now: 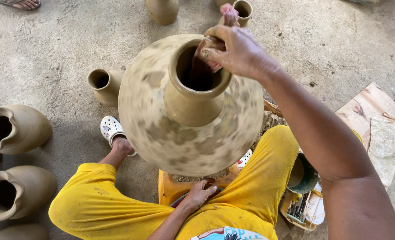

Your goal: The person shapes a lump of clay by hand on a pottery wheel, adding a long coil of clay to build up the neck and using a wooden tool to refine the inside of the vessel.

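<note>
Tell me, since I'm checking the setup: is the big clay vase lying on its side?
No, the big clay vase stands upright, its open mouth facing up toward the camera.

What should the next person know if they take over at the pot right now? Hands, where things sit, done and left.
Right hand: presses a reddish cloth against the rim of the large clay pot.
Left hand: low at the pot's base, over the yellow stand; grip unclear.
The pot looks motion-blurred, apparently spinning, between the knees.
Done: body and neck are formed.
Left: the rim is being wiped.
Smaller clay pots stand on the left floor; tool tray on the right.
</note>
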